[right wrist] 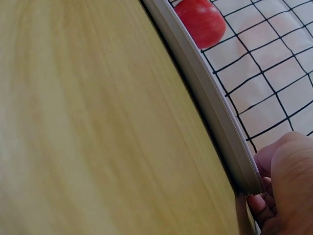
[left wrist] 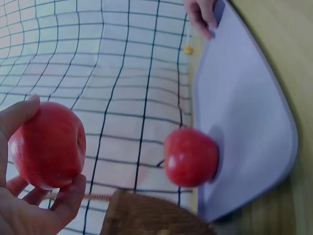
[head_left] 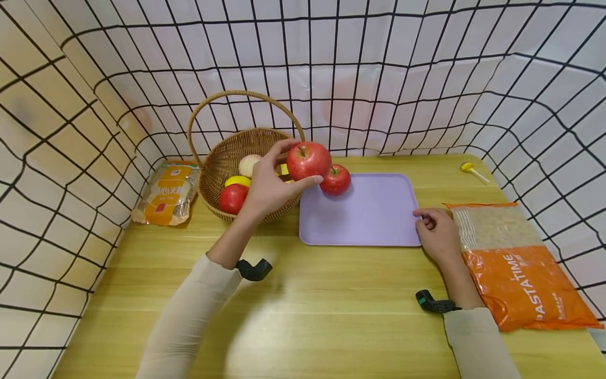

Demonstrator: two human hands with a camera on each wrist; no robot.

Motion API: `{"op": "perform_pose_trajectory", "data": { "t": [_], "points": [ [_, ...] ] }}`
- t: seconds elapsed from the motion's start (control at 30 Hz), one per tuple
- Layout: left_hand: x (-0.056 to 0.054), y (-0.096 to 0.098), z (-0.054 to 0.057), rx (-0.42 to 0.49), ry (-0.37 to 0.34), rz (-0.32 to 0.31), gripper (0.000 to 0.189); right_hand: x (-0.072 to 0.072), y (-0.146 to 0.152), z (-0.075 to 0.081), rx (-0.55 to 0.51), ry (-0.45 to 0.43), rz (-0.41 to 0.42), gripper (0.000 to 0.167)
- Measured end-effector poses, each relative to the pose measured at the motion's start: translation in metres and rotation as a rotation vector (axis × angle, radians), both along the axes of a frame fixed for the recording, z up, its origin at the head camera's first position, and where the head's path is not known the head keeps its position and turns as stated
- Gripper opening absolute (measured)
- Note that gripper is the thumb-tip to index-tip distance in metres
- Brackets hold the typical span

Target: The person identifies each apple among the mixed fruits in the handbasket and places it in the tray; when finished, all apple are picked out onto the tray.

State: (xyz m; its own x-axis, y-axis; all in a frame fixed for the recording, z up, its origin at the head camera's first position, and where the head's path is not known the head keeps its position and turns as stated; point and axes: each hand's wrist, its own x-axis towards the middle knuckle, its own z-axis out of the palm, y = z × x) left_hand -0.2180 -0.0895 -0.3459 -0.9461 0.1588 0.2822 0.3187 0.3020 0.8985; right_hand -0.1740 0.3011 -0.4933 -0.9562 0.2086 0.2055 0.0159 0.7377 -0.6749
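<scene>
Left hand (head_left: 269, 185) had an apple (head_left: 309, 160) pinched, right hand (head_left: 439, 235) pinched the tray (head_left: 374, 216), and only headcam caught the pasta bag (head_left: 525, 279) beside that second grip.

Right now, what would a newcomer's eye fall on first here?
Probably the red apple held up in the left hand, near the wicker basket. Next, the pale purple tray, with a second red apple at its far left corner. The bright orange PASTATIME bag stands out at the far right.

apples (head_left: 309, 161) looked smooth, glossy | tray (head_left: 374, 213) looked smooth, matt plastic | basket (head_left: 221, 169) was rough wicker | table (head_left: 341, 310) looked glossy wood
</scene>
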Motion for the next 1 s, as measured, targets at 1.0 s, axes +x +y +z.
{"op": "perform_pose_trajectory", "data": {
  "t": [1.0],
  "points": [
    [-0.033, 0.119, -0.075, -0.163, -0.086, -0.107, 0.087, 0.001, 0.0, 0.001, 0.004, -0.025, 0.01, 0.032]
  ]
}}
